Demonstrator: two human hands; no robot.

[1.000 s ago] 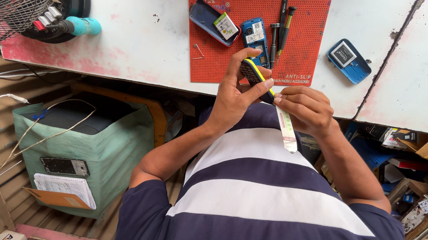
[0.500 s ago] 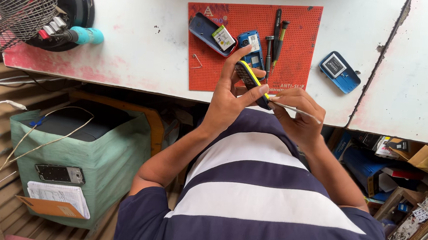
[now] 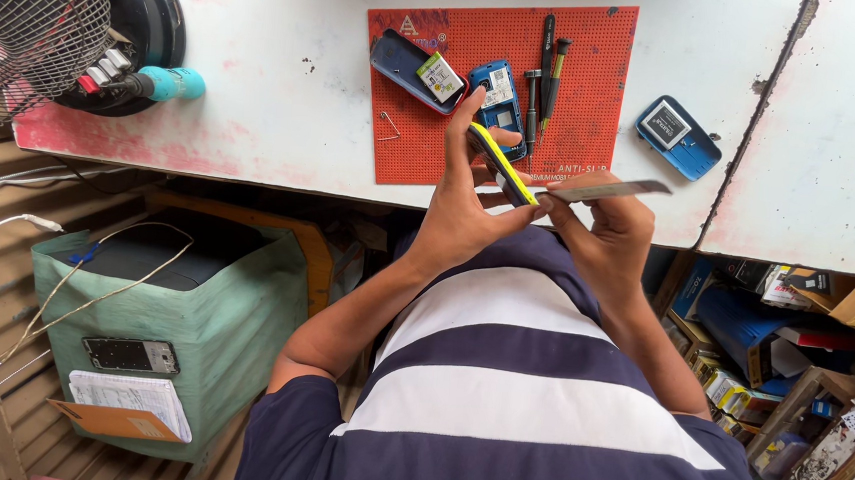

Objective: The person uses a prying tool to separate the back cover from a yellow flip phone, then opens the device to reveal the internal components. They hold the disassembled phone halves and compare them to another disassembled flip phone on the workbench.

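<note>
left hand [image 3: 455,207] grips yellow phone [image 3: 501,165] above mat [image 3: 598,92] edge | right hand [image 3: 604,227] pinches flat blade [image 3: 601,190] at phone's seam | best: phone steady, blade shallow, gentle twist

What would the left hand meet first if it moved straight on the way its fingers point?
Probably the blue phone lying open on the red mat: the left hand points up toward it. Depth is unclear.

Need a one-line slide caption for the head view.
Left hand grips a yellow-edged phone; right hand holds a thin flat tool.
</note>
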